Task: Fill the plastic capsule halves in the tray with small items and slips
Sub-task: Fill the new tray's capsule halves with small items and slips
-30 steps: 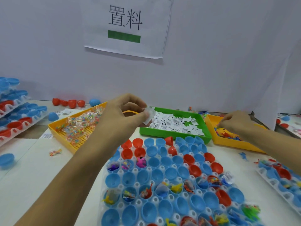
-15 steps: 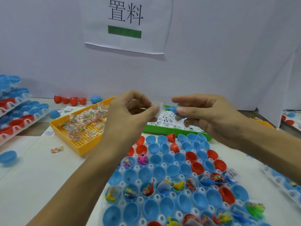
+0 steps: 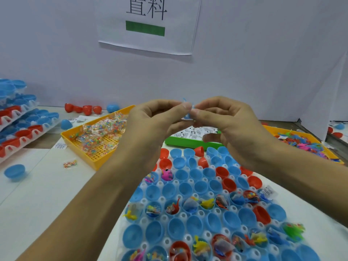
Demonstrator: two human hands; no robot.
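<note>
A clear tray in front of me holds many blue and red capsule halves; several contain small toys, bead packets and slips, others are bare inside. Above its far end my left hand and my right hand meet fingertip to fingertip. Between them they pinch a small blue toy with a white slip. The hands hide most of what they hold.
A yellow basket of bead packets sits at left, a green tray of slips behind the hands, a yellow tray of toys at right. Stacked capsule trays stand far left. Loose halves and a packet lie on the table.
My right hand came from the toy tray on the right to meet my left hand. Both hands now pinch the slip and blue toy together above the tray.
</note>
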